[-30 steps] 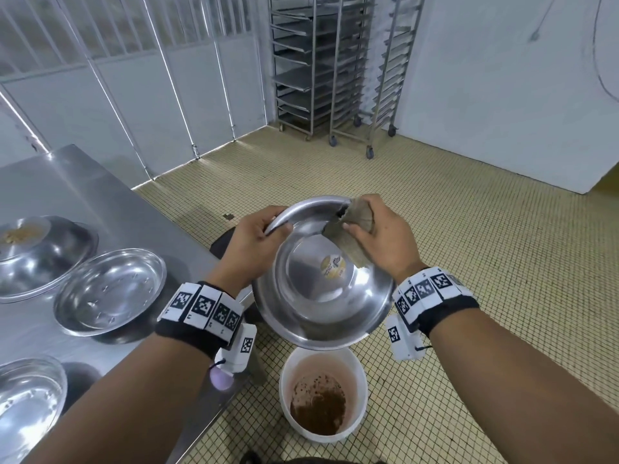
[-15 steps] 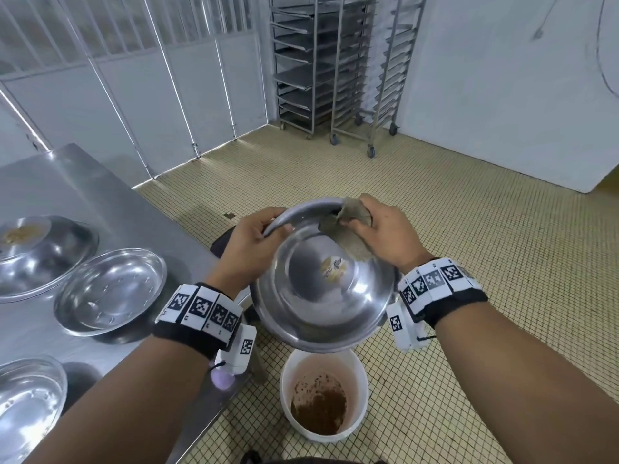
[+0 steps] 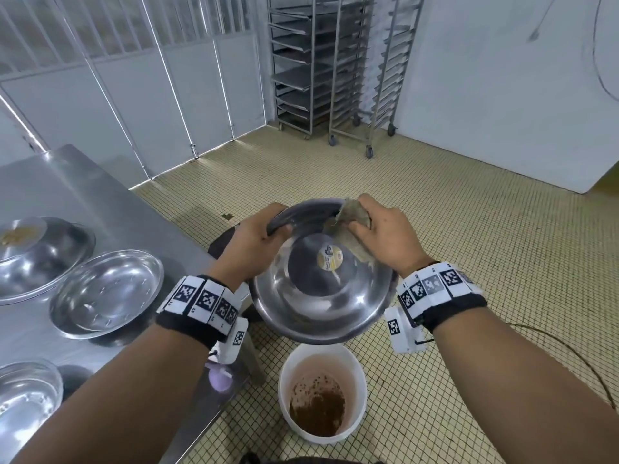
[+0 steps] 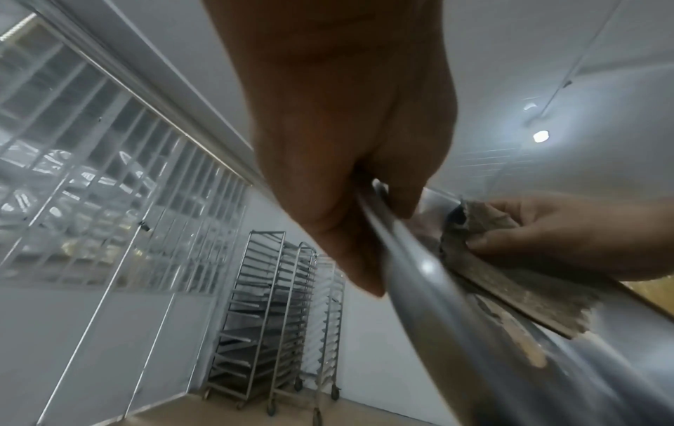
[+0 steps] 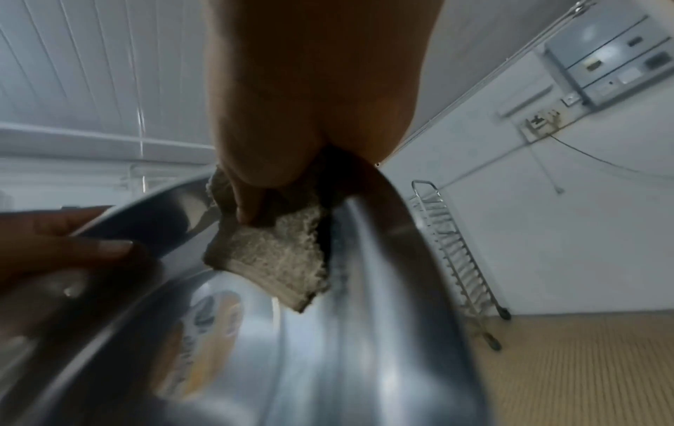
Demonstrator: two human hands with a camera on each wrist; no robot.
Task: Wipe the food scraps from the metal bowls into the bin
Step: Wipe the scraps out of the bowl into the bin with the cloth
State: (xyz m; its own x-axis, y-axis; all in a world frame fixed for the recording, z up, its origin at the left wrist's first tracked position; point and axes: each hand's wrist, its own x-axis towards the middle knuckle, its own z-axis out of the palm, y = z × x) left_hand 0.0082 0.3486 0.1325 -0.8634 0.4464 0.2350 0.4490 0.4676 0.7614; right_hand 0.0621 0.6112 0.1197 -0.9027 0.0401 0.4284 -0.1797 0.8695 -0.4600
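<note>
Tiled kitchen floor [image 3: 469, 246], steel table [image 3: 83, 202] at left, two tray racks [image 3: 335, 68] against the far wall

Held bowl [image 3: 321, 289]: tilted, mouth facing the person, low edge directly above the bin [image 3: 323, 393]. Judged deliberate, so loosened scraps slide down and drop in. Bin sits on the floor just right of the table corner; brown waste lies at its bottom.

Left hand [image 3: 251, 242]: fingers clamped on the far-left rim, thumb inside, steadying the tilt.

Right hand [image 3: 385, 236]: fingers bunched and clamped on a soiled cloth [image 3: 351, 226], pressed to the inner wall at the far rim, placed to wipe downward.

Three more bowls [image 3: 107, 293] rest on the table; the far one appears to hold scraps, so work remains.

Markings: round yellow sticker [image 3: 330, 257] on the bowl's base, print too small to read. Wristbands [image 3: 201, 299] carry black-and-white coded squares, no legible text
</note>
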